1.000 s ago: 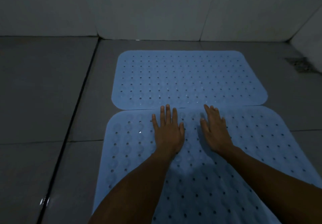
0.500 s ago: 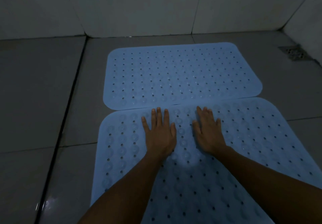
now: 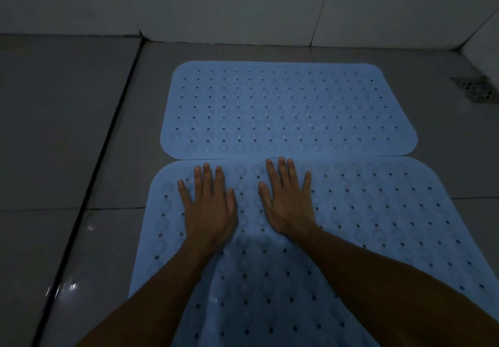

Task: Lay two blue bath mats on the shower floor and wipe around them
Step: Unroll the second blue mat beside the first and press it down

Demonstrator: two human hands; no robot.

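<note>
Pressing the near mat (image 3: 351, 238) flat on the shower floor (image 3: 67, 130), left hand (image 3: 209, 211) and right hand (image 3: 290, 206) rest palms-down, fingers (image 3: 206, 176) straight and slightly spread; firm outward strokes should seat it against the far mat (image 3: 283, 108).

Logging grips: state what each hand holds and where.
Nothing is held. The left hand and right hand press flat, fingers straight, on the near mat by its far edge.

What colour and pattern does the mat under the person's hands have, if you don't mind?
Light blue, dotted with rows of small round holes: the near mat, clearest in the head view.
</note>
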